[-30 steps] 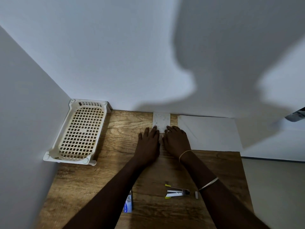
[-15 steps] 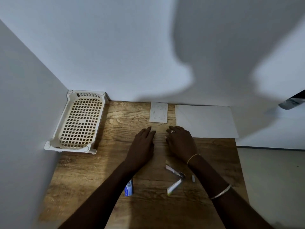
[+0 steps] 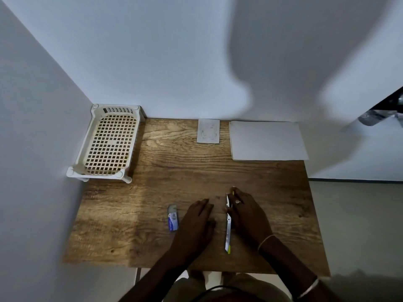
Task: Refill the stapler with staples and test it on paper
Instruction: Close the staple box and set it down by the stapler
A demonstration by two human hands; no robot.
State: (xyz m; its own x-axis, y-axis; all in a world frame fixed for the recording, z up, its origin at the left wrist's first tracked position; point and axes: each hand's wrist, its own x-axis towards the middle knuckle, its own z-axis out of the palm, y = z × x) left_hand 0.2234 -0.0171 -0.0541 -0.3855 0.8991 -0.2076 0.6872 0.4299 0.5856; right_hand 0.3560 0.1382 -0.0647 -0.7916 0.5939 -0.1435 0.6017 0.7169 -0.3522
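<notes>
The stapler point(image 3: 228, 231) lies swung open into one long silver strip with yellow tips, pointing away from me near the table's front. My right hand point(image 3: 247, 216) lies over its far half, fingers curled on it; the near half sticks out free. My left hand point(image 3: 196, 223) rests flat on the wood just left of the stapler, fingers apart, holding nothing. A small blue and white staple box point(image 3: 173, 220) lies left of my left hand. A stack of white paper point(image 3: 268, 140) sits at the back right of the table.
A cream plastic basket point(image 3: 109, 142) stands at the back left against the walls. A small white card point(image 3: 208, 131) lies at the back middle. The wooden table point(image 3: 174, 171) ends at a drop to the floor on the right.
Both hands drew back from the white card to the table's front. The stapler went from closed and lying crosswise to spread open and turned lengthwise under my right hand.
</notes>
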